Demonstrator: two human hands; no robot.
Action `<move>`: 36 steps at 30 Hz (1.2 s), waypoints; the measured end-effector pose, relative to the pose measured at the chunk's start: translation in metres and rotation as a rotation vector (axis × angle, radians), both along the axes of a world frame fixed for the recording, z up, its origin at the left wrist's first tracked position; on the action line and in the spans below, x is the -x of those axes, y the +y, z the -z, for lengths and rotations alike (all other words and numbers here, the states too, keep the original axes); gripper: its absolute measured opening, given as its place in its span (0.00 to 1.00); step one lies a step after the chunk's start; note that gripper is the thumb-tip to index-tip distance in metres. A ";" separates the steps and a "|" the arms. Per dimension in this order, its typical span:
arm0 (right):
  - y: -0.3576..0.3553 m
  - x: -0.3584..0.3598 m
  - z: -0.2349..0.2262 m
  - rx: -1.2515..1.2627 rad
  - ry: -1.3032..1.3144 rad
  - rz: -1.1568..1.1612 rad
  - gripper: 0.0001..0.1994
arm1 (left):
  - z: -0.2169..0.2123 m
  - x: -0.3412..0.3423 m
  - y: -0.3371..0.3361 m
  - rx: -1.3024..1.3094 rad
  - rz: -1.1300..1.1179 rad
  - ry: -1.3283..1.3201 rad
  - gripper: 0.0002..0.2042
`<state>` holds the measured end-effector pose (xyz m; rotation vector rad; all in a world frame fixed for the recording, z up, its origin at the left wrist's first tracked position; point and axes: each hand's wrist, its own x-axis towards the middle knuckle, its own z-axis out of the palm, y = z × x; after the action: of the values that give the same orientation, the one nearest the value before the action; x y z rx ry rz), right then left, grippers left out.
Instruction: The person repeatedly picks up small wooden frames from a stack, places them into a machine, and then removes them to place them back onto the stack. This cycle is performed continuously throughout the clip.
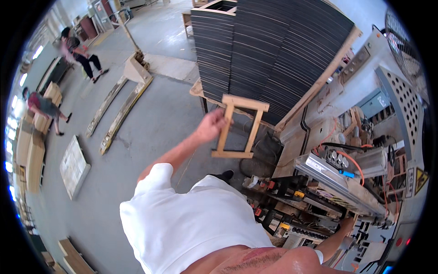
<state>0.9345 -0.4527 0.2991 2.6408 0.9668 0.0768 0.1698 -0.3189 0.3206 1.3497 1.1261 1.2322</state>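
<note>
My left hand (212, 126) is closed around one side of a small wooden frame (245, 102). Light bare wood makes up the frame, two rails joined by two uprights, and it hangs in the air over the floor. On the other side, my right arm reaches into a machine (344, 180) with metal rails, clamps and orange hoses. My right hand (346, 223) is among its parts near the lower right; its fingers are too small and hidden to make out.
Behind the frame rises a tall stack of black-edged boards (255, 55). A pallet jack (119, 116) stands on the grey floor to the left, near a pale flat slab (75, 167). Two people (82, 55) are at the far left beside stacked boards (29, 160). A caged fan (401, 43) is at upper right.
</note>
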 end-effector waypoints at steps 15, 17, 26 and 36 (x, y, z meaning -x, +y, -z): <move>0.009 0.169 -0.073 -1.212 -0.137 -0.335 0.12 | -0.253 0.291 0.251 -0.178 -0.389 -0.278 0.15; 0.010 0.247 -0.084 -1.354 0.005 -0.347 0.11 | -0.264 0.304 0.303 -0.114 -0.364 -0.233 0.15; 0.032 0.468 -0.029 -1.299 0.484 -0.393 0.03 | -0.250 0.255 0.442 -0.244 -0.163 0.914 0.24; 0.011 0.516 -0.084 -1.150 0.258 -0.428 0.04 | -0.135 0.363 0.487 -0.077 -0.221 -0.163 0.25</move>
<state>0.4188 -0.4420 0.3830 3.3880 2.0377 0.5492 -0.1936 0.1685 0.4552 1.1800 1.1440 1.5313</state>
